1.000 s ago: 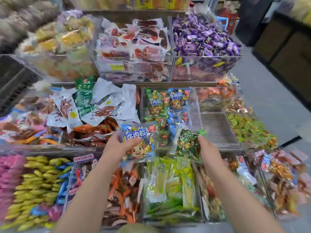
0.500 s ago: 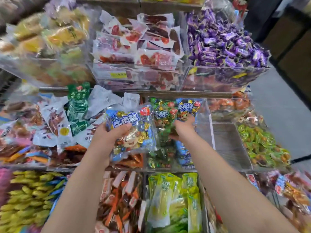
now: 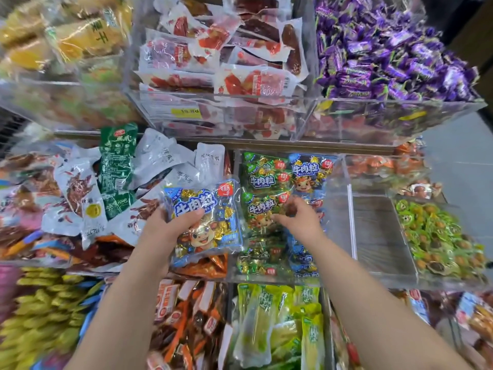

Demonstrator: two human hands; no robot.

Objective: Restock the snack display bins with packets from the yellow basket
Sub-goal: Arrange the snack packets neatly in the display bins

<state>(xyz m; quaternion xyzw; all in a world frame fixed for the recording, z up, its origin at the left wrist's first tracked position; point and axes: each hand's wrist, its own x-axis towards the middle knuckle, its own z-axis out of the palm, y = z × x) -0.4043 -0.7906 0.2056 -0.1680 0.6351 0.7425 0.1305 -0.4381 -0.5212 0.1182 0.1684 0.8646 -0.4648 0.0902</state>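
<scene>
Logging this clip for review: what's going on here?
A person is restocking snack bins. The left hand grips a blue beef-cube packet just left of the clear bin. The right hand reaches into that bin, fingers on a green packet; whether they grip it is unclear. The yellow basket is out of view.

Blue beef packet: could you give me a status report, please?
Left hand grips blue beef packet, beside the clear bin. Right hand on green packet inside bin, grip unclear. Nothing blocking.
</scene>
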